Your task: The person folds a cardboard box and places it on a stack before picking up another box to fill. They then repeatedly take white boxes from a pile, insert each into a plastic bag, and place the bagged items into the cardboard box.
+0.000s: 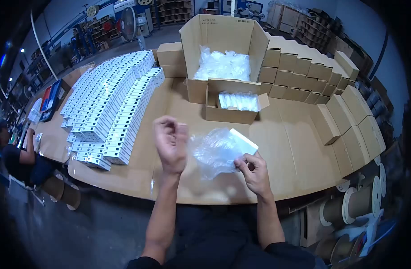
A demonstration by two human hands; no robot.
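Observation:
My right hand (252,172) pinches the lower right end of a flat white box (245,142), which lies tilted above the cardboard-covered table (277,148). A crumpled clear plastic bag (214,152) spreads to the left of the white box and partly over it. Left of the bag, my left hand (171,145) is raised, its fingers curled and somewhat blurred, with nothing seen in it. Behind both hands stands an open small carton (230,115) with several plastic-wrapped white items (239,101) inside.
Behind the small carton, a large open carton (223,33) holds clear bags (225,65). Many white boxes (107,96) are stacked at the left. Brown cartons (304,67) line the back right and right edge. A co-worker (24,154) sits at the far left.

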